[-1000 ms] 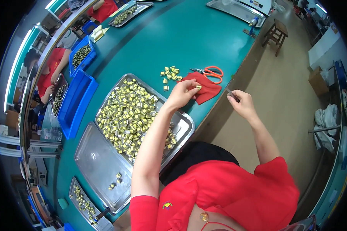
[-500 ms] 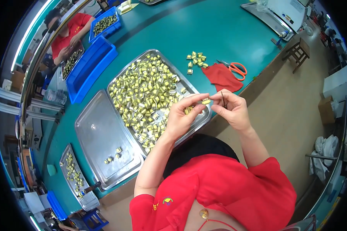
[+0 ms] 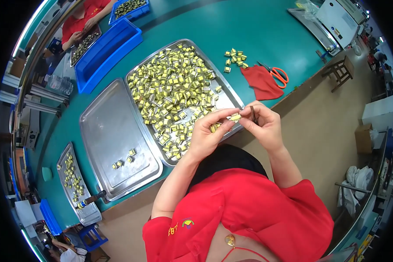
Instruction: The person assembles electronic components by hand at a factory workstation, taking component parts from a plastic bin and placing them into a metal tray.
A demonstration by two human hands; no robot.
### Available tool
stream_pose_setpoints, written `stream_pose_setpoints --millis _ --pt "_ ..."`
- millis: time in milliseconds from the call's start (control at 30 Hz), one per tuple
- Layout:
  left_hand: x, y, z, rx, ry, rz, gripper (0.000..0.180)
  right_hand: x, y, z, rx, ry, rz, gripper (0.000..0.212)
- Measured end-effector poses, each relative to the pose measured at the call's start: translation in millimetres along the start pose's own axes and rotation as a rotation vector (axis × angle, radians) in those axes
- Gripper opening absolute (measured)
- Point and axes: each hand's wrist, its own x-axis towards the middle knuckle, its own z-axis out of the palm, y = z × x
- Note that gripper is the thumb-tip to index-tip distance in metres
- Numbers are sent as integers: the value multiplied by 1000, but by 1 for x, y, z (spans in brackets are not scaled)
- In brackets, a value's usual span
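My left hand (image 3: 208, 133) holds a small yellow-wrapped transformer (image 3: 234, 118) between fingertips and thumb. More yellow pieces (image 3: 215, 127) show tucked inside its curled fingers. My right hand (image 3: 265, 126) meets it from the other side, thumb and fingertips at the transformer. A slim dark metal tool (image 3: 254, 115), perhaps tweezers, is gripped in that right hand; its tips are hidden. Both hands are over the near right corner of a metal tray (image 3: 231, 97) heaped with the same transformers (image 3: 172, 85).
Left of it lies a second metal tray (image 3: 111, 131) with several transformers, then a narrow tray (image 3: 76, 192) with a dark-handled tool (image 3: 91, 199). Orange-handled scissors (image 3: 279, 77) and a red cloth (image 3: 262, 83) lie right. Blue bins (image 3: 107, 56) stand far left, near a co-worker's hands (image 3: 84, 30).
The whole view has shifted slightly. My fingertips have come closer together around the transformer, which now shows more fully between them. Both hands keep their hold.
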Motion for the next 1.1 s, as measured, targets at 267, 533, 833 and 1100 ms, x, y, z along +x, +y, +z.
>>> stream_pose_setpoints --millis 267,533,833,1100 --pt "-10 -6 2 -115 177 29 31 -4 -21 10 -559 57 -176 18" --pt "-11 -2 2 49 178 71 30 -6 -13 13 -524 46 -148 18" --pt "-17 -2 -4 84 251 39 26 15 9 -2 -693 64 -20 10" --pt "-26 -7 -21 129 448 40 27 41 31 11 -879 -242 44 24"
